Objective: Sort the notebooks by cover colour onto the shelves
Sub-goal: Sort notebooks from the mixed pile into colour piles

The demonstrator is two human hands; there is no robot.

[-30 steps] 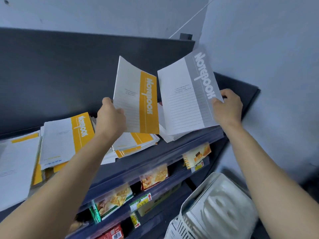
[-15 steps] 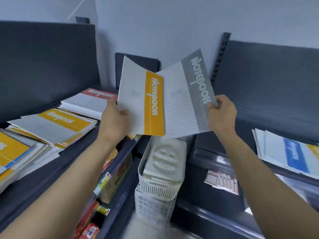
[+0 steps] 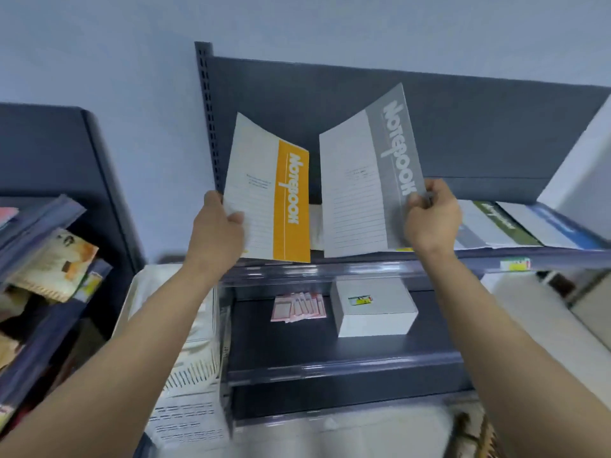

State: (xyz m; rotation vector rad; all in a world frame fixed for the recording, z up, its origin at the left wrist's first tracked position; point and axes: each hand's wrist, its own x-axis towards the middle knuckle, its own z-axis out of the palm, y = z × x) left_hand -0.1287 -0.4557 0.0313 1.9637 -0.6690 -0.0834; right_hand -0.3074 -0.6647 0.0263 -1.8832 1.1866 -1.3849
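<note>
My left hand [image 3: 216, 233] grips the lower left edge of a white notebook with an orange band [image 3: 274, 193], held upright. My right hand [image 3: 429, 216] pinches the lower right corner of a white notebook with a grey band [image 3: 367, 180], also upright, a narrow gap apart from the orange one. Both notebooks stand in front of the top shelf [image 3: 496, 254] of a dark blue rack. On that shelf to the right lie notebooks with a green band [image 3: 502, 219] and a blue band [image 3: 555, 223].
On the lower shelf [image 3: 297, 345] lie a white box [image 3: 373, 309] and a fan of pink slips [image 3: 297, 307]. White plastic baskets [image 3: 188, 358] are stacked in the corner. A second rack at the left [image 3: 49, 259] holds packaged goods.
My view has swung right from the left rack with the orange and red piles to the facing rack. Both hands carried their notebooks along, and the two notebooks have drawn slightly apart.
</note>
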